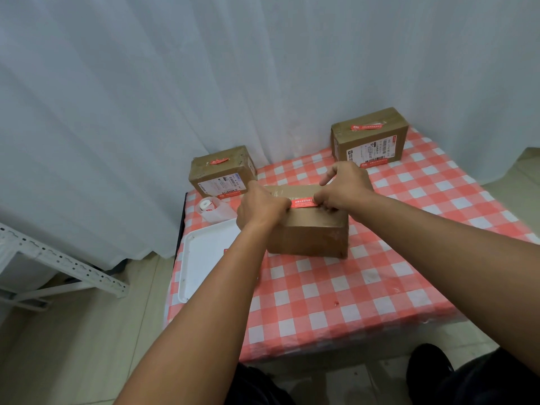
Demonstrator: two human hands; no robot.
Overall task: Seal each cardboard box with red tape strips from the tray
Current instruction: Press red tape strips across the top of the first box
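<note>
A brown cardboard box (309,232) stands in the middle of the checked table. A red tape strip (302,203) lies across its top near the front edge. My left hand (260,210) pinches the strip's left end, fingers curled over the box's left top corner. My right hand (344,185) pinches the right end, its index finger stretched toward the back. A white tray (201,258) lies left of the box, with a bit of red strip (225,251) showing beside my left forearm.
Two more cardboard boxes with red strips on top stand at the back: one at back left (222,172), one at back right (369,137). A roll of labels (211,210) lies behind the tray. A white curtain hangs behind; a metal rack (58,267) is left.
</note>
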